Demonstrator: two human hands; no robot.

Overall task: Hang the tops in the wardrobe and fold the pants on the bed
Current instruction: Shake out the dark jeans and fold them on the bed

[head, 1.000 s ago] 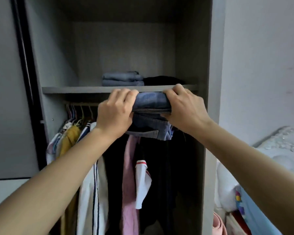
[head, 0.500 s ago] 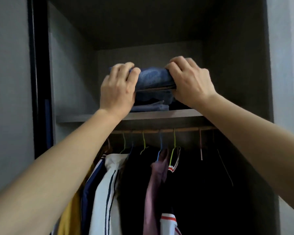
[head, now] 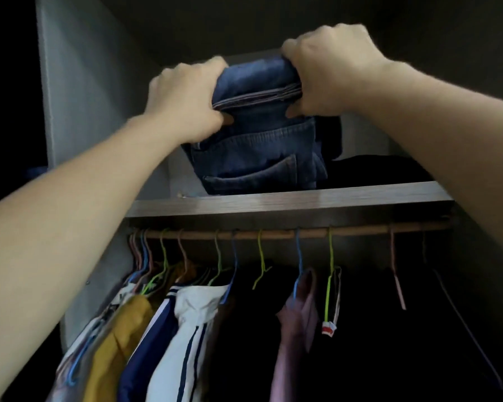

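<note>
Head view, tilted up into a wardrobe [head: 79, 97]. Much lost to shadow: on the shelf [head: 288, 198] at its right end only a flat black heap [head: 375, 169], too dark to name; under that end, dark clothes merged into one mass. Lower edge of the jeans [head: 259, 146] hidden behind the shelf's front lip, so cannot tell what it rests on. Both forearms cut off by the picture's edges. One folded bundle of jeans above the middle of the shelf, clamped from both sides. Left hand [head: 186, 103] with fingers curled over the top fold and thumb dug into the front; right hand [head: 331, 71] gripping the same way, fingertips buried in the cloth. One rail [head: 273, 234] just under the shelf, with roughly ten hangers [head: 298, 256], those at the left end bunched too tightly to count surely. Three tops easy to tell apart beneath the shelf: a mustard top [head: 119, 329], a white top [head: 192, 329] with navy stripes, a pink top [head: 296, 329]. Denim thick, dark blue, stitched at pockets and seams; shelf a flat board with wood grain; rail a round wooden-looking bar; hangers thin wire in green, blue and pink.
</note>
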